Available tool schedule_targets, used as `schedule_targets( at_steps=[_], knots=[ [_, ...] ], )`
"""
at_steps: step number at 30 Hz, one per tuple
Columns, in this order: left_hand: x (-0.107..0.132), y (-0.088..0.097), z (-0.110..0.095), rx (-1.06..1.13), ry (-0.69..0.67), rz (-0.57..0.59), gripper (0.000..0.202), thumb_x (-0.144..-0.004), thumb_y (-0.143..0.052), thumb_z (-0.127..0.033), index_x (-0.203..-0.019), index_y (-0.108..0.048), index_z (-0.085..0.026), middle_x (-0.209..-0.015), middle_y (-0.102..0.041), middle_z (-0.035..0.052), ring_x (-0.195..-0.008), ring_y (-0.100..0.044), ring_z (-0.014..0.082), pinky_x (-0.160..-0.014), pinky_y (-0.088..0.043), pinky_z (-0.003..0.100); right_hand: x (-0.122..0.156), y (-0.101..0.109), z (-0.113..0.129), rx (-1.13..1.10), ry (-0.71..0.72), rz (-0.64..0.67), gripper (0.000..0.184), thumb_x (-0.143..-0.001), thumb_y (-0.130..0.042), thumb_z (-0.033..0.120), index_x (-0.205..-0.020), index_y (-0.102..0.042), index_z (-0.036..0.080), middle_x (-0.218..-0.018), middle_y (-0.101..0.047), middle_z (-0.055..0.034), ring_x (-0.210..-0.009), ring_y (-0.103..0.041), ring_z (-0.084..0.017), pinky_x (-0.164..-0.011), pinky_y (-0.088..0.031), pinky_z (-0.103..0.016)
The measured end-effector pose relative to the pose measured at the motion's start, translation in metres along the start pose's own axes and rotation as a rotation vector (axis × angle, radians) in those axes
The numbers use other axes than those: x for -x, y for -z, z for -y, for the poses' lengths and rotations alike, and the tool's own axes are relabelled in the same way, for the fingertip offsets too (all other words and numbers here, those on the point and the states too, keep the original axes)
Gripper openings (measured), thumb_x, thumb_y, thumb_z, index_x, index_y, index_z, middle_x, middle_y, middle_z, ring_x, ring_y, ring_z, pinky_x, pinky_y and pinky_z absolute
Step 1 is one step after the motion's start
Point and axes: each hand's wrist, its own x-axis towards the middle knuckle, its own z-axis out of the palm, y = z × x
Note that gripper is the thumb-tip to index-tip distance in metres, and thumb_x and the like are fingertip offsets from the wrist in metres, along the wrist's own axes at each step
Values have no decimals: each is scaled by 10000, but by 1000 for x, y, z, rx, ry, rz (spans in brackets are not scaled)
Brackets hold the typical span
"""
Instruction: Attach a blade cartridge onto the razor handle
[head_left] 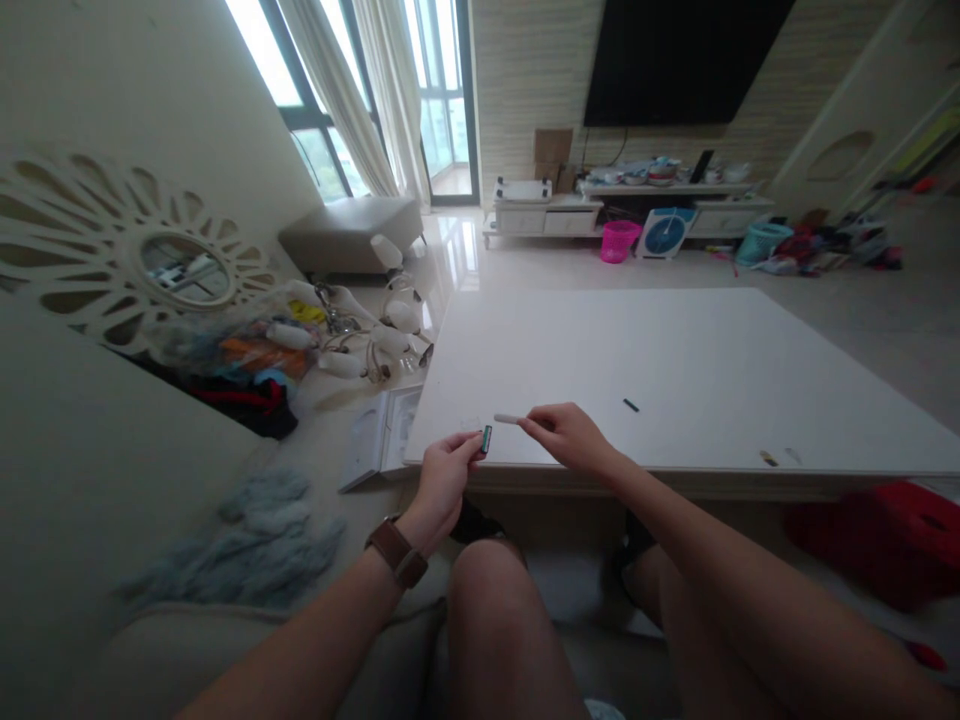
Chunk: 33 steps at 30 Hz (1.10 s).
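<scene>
Right hand (571,438) holds white stick (506,419) level, pointing left at green chip (487,438)

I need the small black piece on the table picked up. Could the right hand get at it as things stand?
Probably yes: the black piece lies alone on the table, just beyond the right hand, though that hand is pinching a white stick.

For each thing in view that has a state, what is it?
Left hand: shut on green piece.
Right hand: shut on white stick.
Black piece: lying loose on table.
TV: screen dark.
Curtains: drawn aside.
</scene>
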Motion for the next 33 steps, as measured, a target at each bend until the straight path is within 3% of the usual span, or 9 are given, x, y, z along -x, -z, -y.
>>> schedule_targets(
  at_steps=[3,10,15,21,26,31,33],
  knots=[
    [0,0,0,-23,-5,1,268,-576,-807,-322,-760,-756,-133,-747,-688,54,-679,-556,111,-652,-374,236,0,3,-1,-72,-4,-51,442,-968,-491,468,-722,-666,145,-562,-502,13,-556,-399,-113,-557,-231,-268],
    [0,-1,0,-15,-19,-5,254,-581,-799,-315,-754,-759,-134,-728,-683,53,-680,-567,120,-659,-388,242,4,-6,3,-25,78,107,420,-967,-508,484,-772,-687,158,-597,-542,7,-567,-435,-113,-564,-245,-259],
    [0,0,0,-21,-18,7,281,-573,-810,-332,-765,-761,-134,-793,-708,76,-698,-573,126,-665,-400,247,0,-1,1,70,45,-59,443,-992,-459,457,-706,-624,163,-613,-538,-5,-586,-427,-123,-583,-243,-270],
    [-2,1,1,-23,-10,-5,300,-572,-809,-338,-775,-757,-122,-756,-694,67,-691,-572,125,-646,-383,241,1,-4,-3,91,107,151,453,-990,-465,469,-678,-591,165,-586,-516,11,-562,-402,-108,-566,-225,-262],
    [-2,1,1,-23,-13,-7,280,-574,-804,-331,-761,-756,-129,-779,-701,72,-693,-570,126,-651,-385,246,2,-2,-3,6,89,39,423,-993,-464,465,-764,-654,164,-632,-553,-1,-604,-449,-120,-588,-253,-257],
    [0,1,0,-16,-18,4,281,-574,-811,-334,-762,-756,-133,-745,-689,60,-690,-573,124,-661,-391,245,3,-1,1,-72,96,161,434,-979,-486,485,-788,-693,155,-593,-531,11,-563,-437,-113,-561,-259,-249],
    [-1,1,0,-12,-14,-4,276,-570,-814,-331,-758,-756,-137,-750,-689,58,-687,-571,120,-654,-386,242,1,3,-2,-40,84,139,438,-976,-493,477,-759,-693,153,-587,-531,9,-558,-423,-113,-563,-259,-254]
  ],
)
